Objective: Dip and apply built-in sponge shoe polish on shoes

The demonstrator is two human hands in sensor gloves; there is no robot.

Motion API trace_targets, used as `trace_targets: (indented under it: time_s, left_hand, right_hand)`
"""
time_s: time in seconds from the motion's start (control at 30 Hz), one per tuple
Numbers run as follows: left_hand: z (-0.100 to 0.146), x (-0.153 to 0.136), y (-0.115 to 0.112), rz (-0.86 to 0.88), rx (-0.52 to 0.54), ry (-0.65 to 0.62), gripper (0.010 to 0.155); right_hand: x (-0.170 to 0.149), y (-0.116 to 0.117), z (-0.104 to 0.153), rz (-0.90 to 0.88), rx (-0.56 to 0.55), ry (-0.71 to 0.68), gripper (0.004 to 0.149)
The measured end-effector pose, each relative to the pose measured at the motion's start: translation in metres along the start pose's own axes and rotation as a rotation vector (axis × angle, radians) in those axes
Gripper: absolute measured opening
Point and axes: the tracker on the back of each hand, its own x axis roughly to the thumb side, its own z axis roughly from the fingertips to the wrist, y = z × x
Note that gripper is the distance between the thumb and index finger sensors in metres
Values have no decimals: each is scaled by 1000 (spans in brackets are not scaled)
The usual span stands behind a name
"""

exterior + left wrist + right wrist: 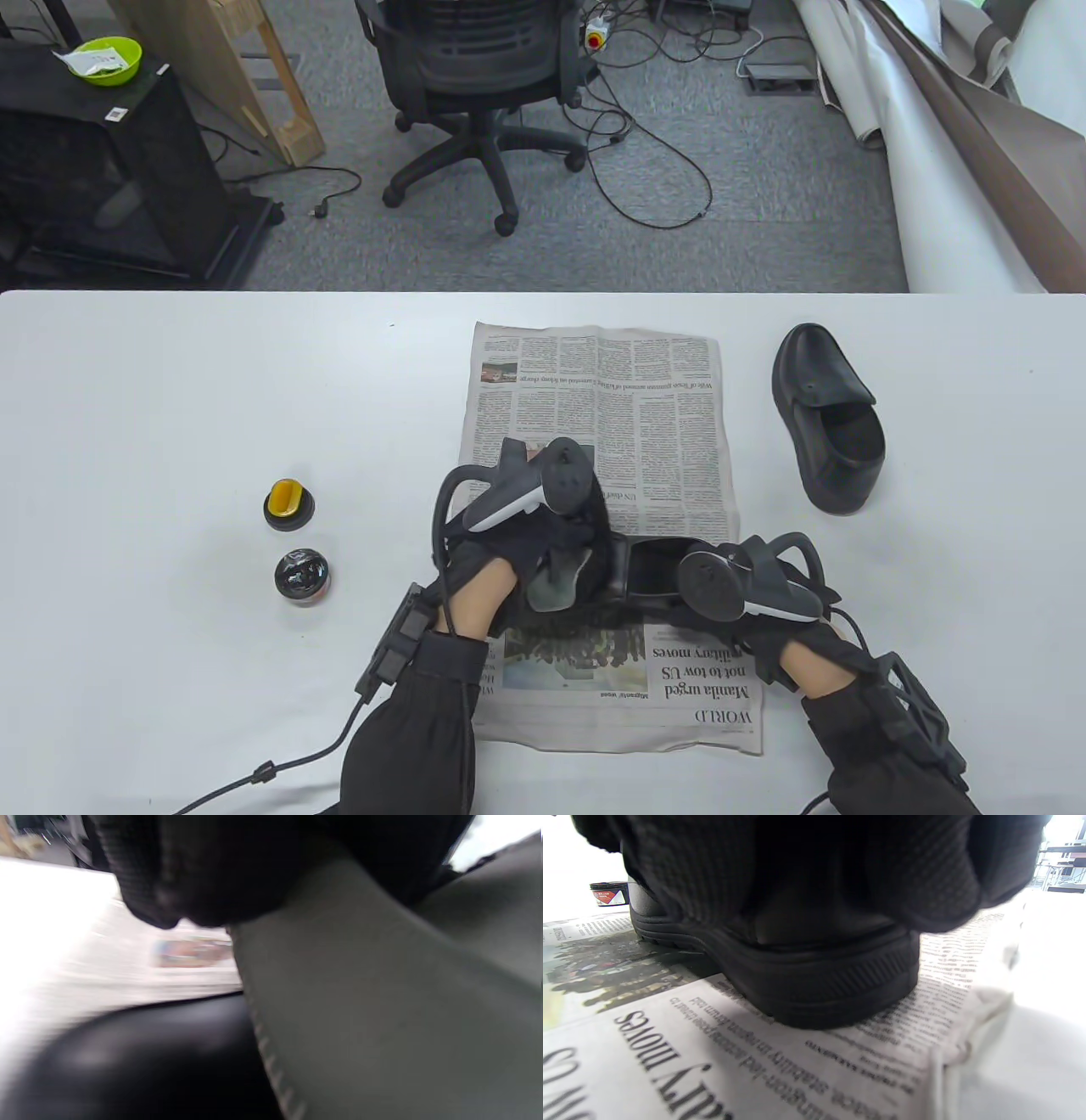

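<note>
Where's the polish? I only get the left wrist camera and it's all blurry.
Observer: The open polish tin stands on the table, left of the newspaper.
Operator: And its lid?
Observer: The lid with the yellow top sits just beyond the tin, apart from it. No hand touches it.
Operator: Is there another shoe?
Observer: Yes, a second black shoe stands on the bare table, right of the newspaper.
Operator: What's the other hand doing?
Observer: The right hand grips the heel of the shoe on the newspaper.
</note>
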Motion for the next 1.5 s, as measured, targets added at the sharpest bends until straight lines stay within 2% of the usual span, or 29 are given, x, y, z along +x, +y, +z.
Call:
trace_targets:
  time_s: [0.07, 0.13, 0.17, 0.23, 0.33, 0.6, 0.7, 0.8, 0.87, 0.97, 1.1, 1.2, 1.3, 1.5]
  left_hand:
    - [-10, 8, -11, -11, -6, 1, 56]
    - [-19, 11, -26, -175, -81, 81, 53]
    - [-19, 10, -26, -211, -83, 79, 53]
    - [-18, 8, -25, -137, -93, 100, 52]
    - [-11, -1, -21, -296, -124, 164, 52]
    - [25, -55, -12, -397, -123, 295, 52]
    - [44, -66, -2, -441, -57, 273, 53]
    - [68, -79, 18, -451, 97, 321, 53]
    - [84, -94, 33, -422, 155, 380, 53]
    - [112, -132, 55, -432, 234, 536, 52]
    - [148, -195, 66, -359, 249, 716, 52]
    - [160, -231, 62, -350, 198, 845, 51]
    - [160, -261, 50, -339, 119, 930, 50]
    - [158, -299, 22, -300, 74, 1013, 50]
  right_hand:
    - [0, 0, 0, -4, 1, -3, 38]
    - [0, 0, 0, 0, -1, -2, 38]
    - [0, 0, 0, 4, -3, -2, 38]
    - [0, 0, 0, 2, -2, -4, 38]
    - [0, 0, -1, -1, 0, -5, 38]
    - [0, 0, 0, 8, -3, 3, 38]
    - [0, 0, 0, 2, -3, 2, 38]
    - [0, 0, 0, 2, -4, 5, 38]
    - [0, 0, 0, 3, -5, 6, 38]
    - [0, 0, 1, 0, -4, 5, 38]
    - [-1, 0, 0, -3, -4, 2, 38]
    - [0, 0, 1, -1, -5, 3, 38]
    - [-1, 0, 1, 2, -6, 3, 38]
    - [0, 0, 1, 3, -8, 3, 38]
